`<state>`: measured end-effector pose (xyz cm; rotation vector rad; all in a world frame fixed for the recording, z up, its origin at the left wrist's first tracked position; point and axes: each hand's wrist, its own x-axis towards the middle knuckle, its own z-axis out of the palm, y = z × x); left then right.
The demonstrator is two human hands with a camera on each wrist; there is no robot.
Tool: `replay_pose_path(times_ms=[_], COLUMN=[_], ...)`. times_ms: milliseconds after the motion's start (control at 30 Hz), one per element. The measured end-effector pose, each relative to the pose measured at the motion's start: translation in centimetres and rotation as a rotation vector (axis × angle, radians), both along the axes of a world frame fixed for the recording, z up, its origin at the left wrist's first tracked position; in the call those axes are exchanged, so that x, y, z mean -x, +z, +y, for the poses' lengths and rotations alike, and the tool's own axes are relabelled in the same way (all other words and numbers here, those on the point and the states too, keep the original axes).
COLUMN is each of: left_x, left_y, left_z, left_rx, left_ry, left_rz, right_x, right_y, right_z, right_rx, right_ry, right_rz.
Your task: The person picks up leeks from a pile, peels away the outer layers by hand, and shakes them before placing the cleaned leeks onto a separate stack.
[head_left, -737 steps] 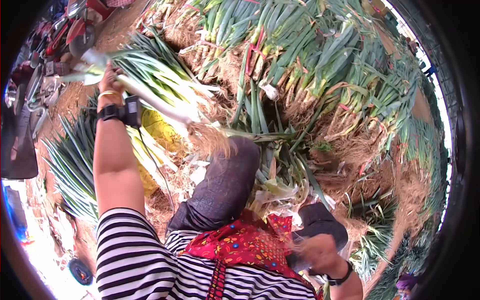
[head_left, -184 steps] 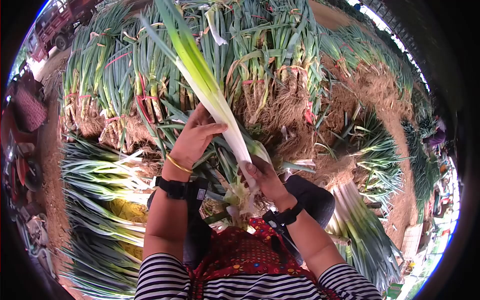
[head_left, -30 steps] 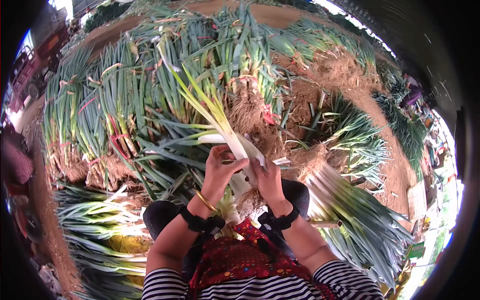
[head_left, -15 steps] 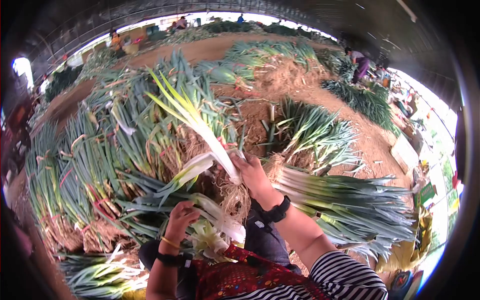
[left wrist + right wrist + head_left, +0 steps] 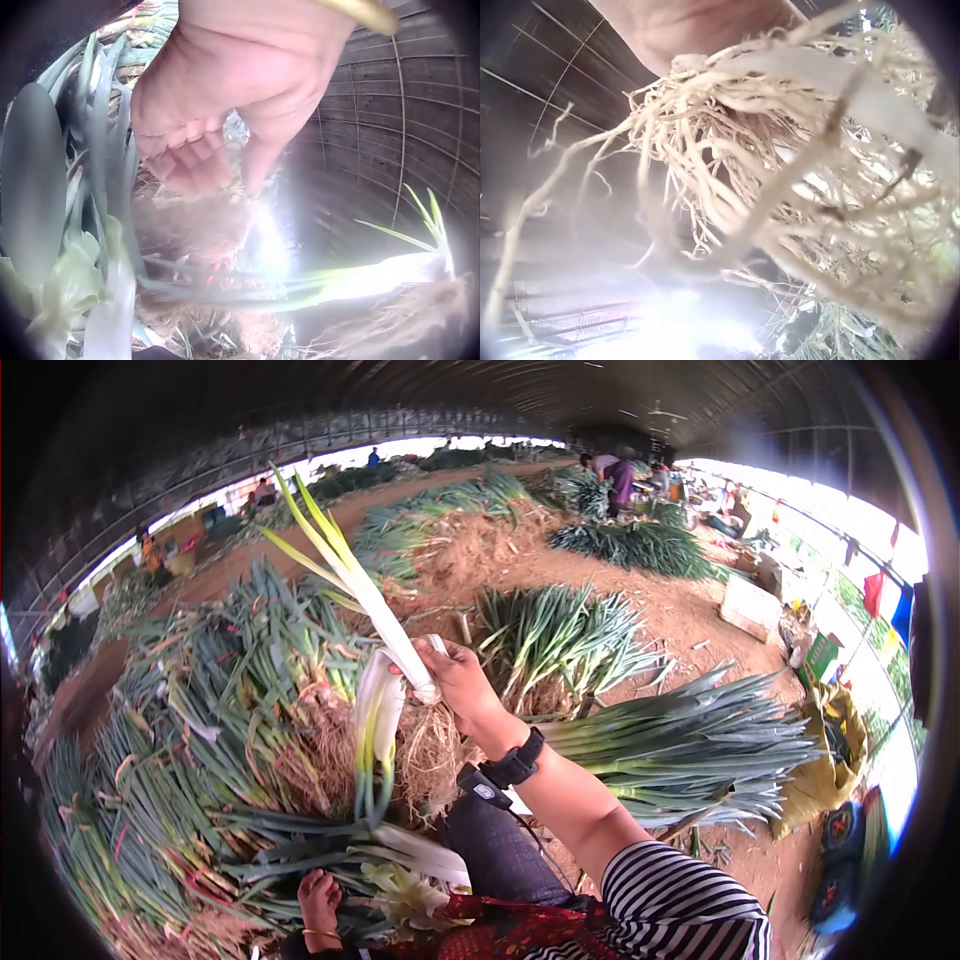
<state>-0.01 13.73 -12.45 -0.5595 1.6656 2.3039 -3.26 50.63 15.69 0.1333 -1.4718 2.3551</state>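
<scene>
In the head view my right hand (image 5: 455, 685) grips a green onion (image 5: 375, 605) just above its root end, with the white stalk slanting up left to yellow-green leaves. A pale outer layer (image 5: 375, 725) with green leaf ends hangs below that hand. Shaggy roots (image 5: 428, 760) dangle beside it and fill the right wrist view. My left hand (image 5: 320, 902) is low on the left, apart from the stalk, its fingers loosely curled. Seen in the left wrist view, the left hand (image 5: 225, 90) shows bent fingers and nothing clearly held, while the onion's white stalk (image 5: 390, 274) lies beyond it.
Tied bundles of green onions (image 5: 190, 760) cover the ground at left. Cleaned onions (image 5: 690, 745) lie to the right, with another pile (image 5: 560, 640) behind them. Stripped leaves (image 5: 410, 895) gather near the lap. A yellow sack (image 5: 825, 755) stands right; a person (image 5: 612, 480) bends farther back.
One second ago both hands were at the stalk. Since then the left hand has come away and dropped lower left, while the right hand holds the onion farther forward. The head view has tilted up.
</scene>
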Motion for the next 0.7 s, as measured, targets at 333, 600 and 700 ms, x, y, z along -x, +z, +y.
replay_pose_path(times_ms=[333, 600, 700], left_x=[0.7, 0.1, -0.1], left_y=[-1.8, -0.6, -0.3], left_z=[-0.1, 0.7, 1.0], left_rx=[-0.003, 0.025, 0.047], left_ry=[0.011, 0.003, 0.011], left_rz=[-0.023, -0.028, -0.035], right_x=[-0.5, -0.9, -0.2], right_y=[2.3, 2.5, 2.3], right_z=[4.2, 4.8, 4.6], right_rx=[-0.056, -0.028, -0.019], right_ry=[-0.115, -0.188, -0.195], right_rz=[0.057, 0.025, 0.020])
